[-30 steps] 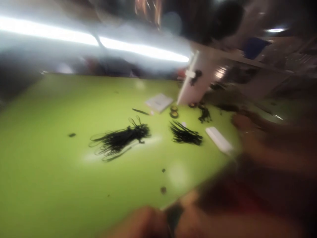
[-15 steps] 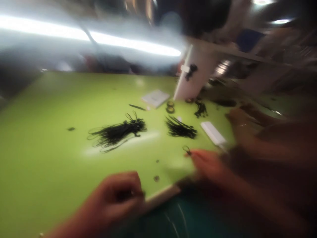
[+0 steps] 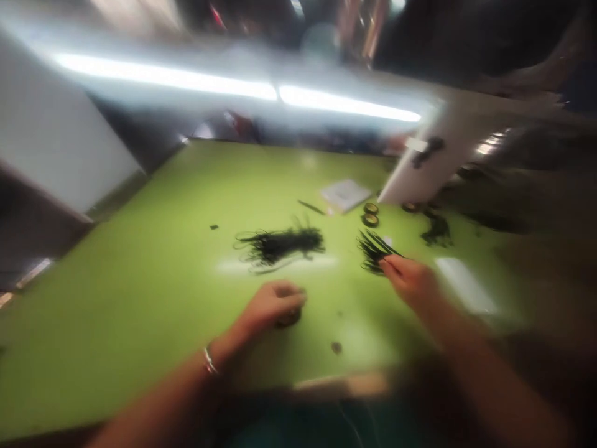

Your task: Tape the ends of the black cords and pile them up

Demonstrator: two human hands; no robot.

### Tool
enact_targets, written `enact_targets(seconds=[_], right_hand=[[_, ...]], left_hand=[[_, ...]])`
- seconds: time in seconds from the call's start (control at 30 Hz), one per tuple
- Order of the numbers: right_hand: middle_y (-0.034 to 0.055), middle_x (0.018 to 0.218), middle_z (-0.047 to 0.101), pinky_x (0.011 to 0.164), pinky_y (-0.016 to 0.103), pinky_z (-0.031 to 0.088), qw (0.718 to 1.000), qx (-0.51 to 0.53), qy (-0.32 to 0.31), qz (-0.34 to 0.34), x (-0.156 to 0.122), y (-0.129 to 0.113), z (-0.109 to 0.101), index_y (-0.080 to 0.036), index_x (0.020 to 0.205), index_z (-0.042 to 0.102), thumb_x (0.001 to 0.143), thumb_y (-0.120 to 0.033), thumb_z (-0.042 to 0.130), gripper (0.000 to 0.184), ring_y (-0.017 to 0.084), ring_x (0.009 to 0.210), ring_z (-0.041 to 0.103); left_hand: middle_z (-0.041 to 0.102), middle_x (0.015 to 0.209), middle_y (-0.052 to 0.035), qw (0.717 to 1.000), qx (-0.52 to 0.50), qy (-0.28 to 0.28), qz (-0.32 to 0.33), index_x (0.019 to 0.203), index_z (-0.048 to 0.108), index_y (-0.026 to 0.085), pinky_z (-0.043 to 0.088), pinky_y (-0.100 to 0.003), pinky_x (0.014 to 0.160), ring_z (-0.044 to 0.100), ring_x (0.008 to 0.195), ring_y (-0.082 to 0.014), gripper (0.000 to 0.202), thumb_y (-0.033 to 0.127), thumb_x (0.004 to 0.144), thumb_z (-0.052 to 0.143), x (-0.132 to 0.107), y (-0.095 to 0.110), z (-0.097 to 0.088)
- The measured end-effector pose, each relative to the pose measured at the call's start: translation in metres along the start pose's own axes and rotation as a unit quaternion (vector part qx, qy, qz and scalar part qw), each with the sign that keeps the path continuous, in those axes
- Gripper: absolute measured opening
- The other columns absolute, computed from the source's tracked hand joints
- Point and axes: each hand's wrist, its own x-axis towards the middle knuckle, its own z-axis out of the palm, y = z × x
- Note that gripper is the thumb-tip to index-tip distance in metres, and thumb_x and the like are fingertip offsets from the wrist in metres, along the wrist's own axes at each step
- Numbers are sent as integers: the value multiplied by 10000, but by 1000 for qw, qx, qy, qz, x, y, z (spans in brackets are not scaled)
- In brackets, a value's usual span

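Observation:
My right hand (image 3: 413, 280) is over the near end of a small bundle of thin black looped cords (image 3: 370, 252), with thumb and fingers pinched on them. How many cords are between the fingertips cannot be made out. My left hand (image 3: 275, 305), a metal bracelet on its wrist, is curled closed above the green table, in front of a larger pile of black looped cords (image 3: 284, 242). Something dark shows under its fingers, too blurred to name.
Two tape rolls (image 3: 370, 214), a white flat pad (image 3: 346, 194) and a dark pen-like stick (image 3: 311, 207) lie behind the cords. A white panel (image 3: 410, 162) stands at the back right. A white slab (image 3: 466, 285) and a dark cord clump (image 3: 436, 229) lie right.
The view has swung left. My right hand has moved from near the table edge, where it held a small black loop, forward to the small bundle. Another person's hand at right is no longer visible.

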Motion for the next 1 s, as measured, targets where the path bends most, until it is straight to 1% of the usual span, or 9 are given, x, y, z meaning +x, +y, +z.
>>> enact_targets(seconds=[0.1, 0.17, 0.23, 0.33, 0.4, 0.6, 0.67, 0.83, 1.0], right_hand=[[133, 1009, 699, 762, 358, 447, 1000, -23, 5, -19, 19, 1, 12, -185, 1071, 680, 880, -369, 526, 307, 273, 923, 621], [162, 1132, 663, 873, 421, 444, 998, 14, 39, -47, 26, -20, 18, -173, 1157, 648, 861, -341, 551, 354, 303, 1056, 586], [125, 1013, 695, 834, 389, 475, 989, 126, 26, -79, 26, -55, 21, -187, 1048, 684, 874, -333, 539, 269, 256, 942, 623], [63, 863, 718, 649, 290, 490, 941, 313, -108, -70, 21, -114, 23, -198, 935, 703, 865, -341, 576, 204, 176, 730, 633], [37, 803, 715, 616, 261, 472, 917, 362, -158, -55, 18, -143, 26, -190, 865, 705, 838, -305, 597, 160, 151, 681, 615], [-9, 611, 611, 570, 229, 403, 916, 365, -164, -23, 20, -155, 37, -171, 657, 636, 808, -216, 580, 167, 114, 591, 510], [-7, 627, 608, 587, 231, 408, 915, 376, -143, -28, 21, -149, 39, -173, 681, 638, 828, -244, 584, 171, 117, 607, 513], [-5, 643, 588, 594, 238, 413, 929, 358, -86, -25, 16, -137, 46, -185, 689, 615, 856, -261, 568, 189, 123, 609, 510], [-8, 639, 582, 596, 242, 407, 933, 337, -98, -72, 14, -132, 48, -191, 665, 592, 850, -253, 577, 196, 121, 609, 499]], left_hand=[[444, 456, 54, 999, 23, 24, 31, 659, 587, 118, 223, -187, 407, 358, 391, -44, 322, 355, 660, 805, 1, 4, -2], [500, 498, 30, 996, 52, 49, 58, 698, 636, 115, 289, -200, 428, 411, 425, -62, 287, 353, 671, 793, 0, 7, 0], [570, 581, -1, 985, 109, 81, 103, 781, 696, 123, 366, -220, 482, 482, 497, -89, 237, 327, 691, 778, -1, 10, 1], [637, 717, -30, 951, 200, 136, 190, 901, 738, 161, 417, -235, 545, 539, 598, -120, 231, 289, 710, 763, -2, 11, 2], [661, 801, -41, 928, 238, 156, 240, 967, 735, 186, 436, -242, 575, 556, 643, -131, 255, 273, 728, 745, -1, 10, 0], [681, 891, -67, 866, 342, 143, 335, 1067, 707, 221, 469, -304, 770, 597, 814, -182, 268, 210, 804, 660, -2, 9, -4], [684, 936, -79, 874, 337, 130, 326, 1083, 701, 222, 470, -306, 768, 600, 828, -187, 268, 241, 819, 658, -3, 9, -2], [676, 1017, -95, 957, 209, 91, 177, 1194, 645, 200, 466, -276, 594, 600, 631, -135, 349, 271, 860, 571, -5, 2, 5], [674, 752, -49, 998, 47, 33, 33, 1185, 639, 156, 417, -253, 510, 579, 542, -139, 449, 224, 742, 657, -4, 2, 3]])
